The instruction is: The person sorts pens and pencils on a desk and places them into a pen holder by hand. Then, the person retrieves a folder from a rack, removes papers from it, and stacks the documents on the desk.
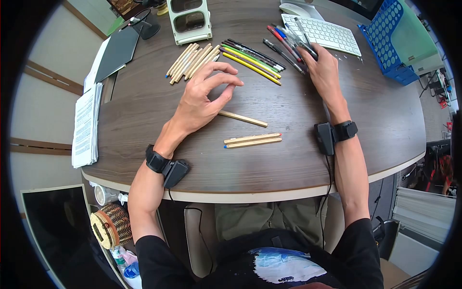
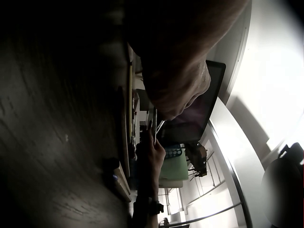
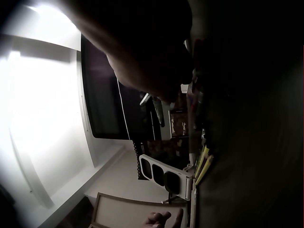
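gripping a grey pen [image 1: 301, 30], the right hand [image 1: 323, 72] was near the keyboard [image 1: 332, 36], with red and blue pens [image 1: 285, 42] beside its fingers; whether it held those too, i could not tell. the left hand [image 1: 204, 96] was over the bench [image 1: 144, 125], fingers loosely bent, holding nothing. a lone pencil [image 1: 245, 119] lay beside it, a pencil pair [image 1: 252, 138] nearer the person, wooden pencils [image 1: 186, 62] and coloured pencils [image 1: 254, 59] beyond.
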Demonstrator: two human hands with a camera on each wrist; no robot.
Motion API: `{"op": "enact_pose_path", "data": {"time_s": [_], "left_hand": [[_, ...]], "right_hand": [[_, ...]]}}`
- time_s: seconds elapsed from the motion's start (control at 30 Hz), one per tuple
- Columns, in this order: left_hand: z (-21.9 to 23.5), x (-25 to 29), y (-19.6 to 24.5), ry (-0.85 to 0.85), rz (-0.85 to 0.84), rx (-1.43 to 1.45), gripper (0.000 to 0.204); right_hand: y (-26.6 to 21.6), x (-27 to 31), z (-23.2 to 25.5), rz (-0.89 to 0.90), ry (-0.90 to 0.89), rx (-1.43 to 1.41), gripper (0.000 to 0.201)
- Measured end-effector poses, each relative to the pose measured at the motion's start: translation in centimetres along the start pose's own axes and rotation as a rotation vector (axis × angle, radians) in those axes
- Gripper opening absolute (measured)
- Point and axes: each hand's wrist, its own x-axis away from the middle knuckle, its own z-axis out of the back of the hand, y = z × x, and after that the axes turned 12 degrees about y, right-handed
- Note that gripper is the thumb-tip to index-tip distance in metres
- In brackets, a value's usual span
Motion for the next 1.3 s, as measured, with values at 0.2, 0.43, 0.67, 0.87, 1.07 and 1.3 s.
{"op": "enact_pose_path", "data": {"time_s": [0.2,0.43,0.67,0.87,1.07,1.3], "left_hand": [[-0.1,0.1,-0.2,-0.040,-0.006,0.000,0.020],[-0.2,0.3,-0.5,-0.082,-0.015,-0.024,0.021],[0.1,0.4,0.0,-0.212,0.038,0.019,0.026],[0.0,0.5,0.9,-0.499,-0.001,-0.007,0.098],[0.0,0.7,0.5,-0.586,0.019,-0.038,0.059],[0.0,0.5,0.6,-0.488,0.096,-0.018,0.031]], "right_hand": [[1.5,0.3,-0.9,0.284,0.183,0.101,0.031],[1.5,0.5,-1.1,0.319,0.175,0.163,0.033],[1.9,0.5,-1.3,0.420,0.208,0.170,0.034],[-0.2,1.0,-1.6,0.455,0.163,-0.047,0.023],[-1.8,2.7,-2.3,0.380,-0.041,-0.139,0.021],[-1.7,2.6,-2.4,0.385,0.085,-0.185,0.020]]}}
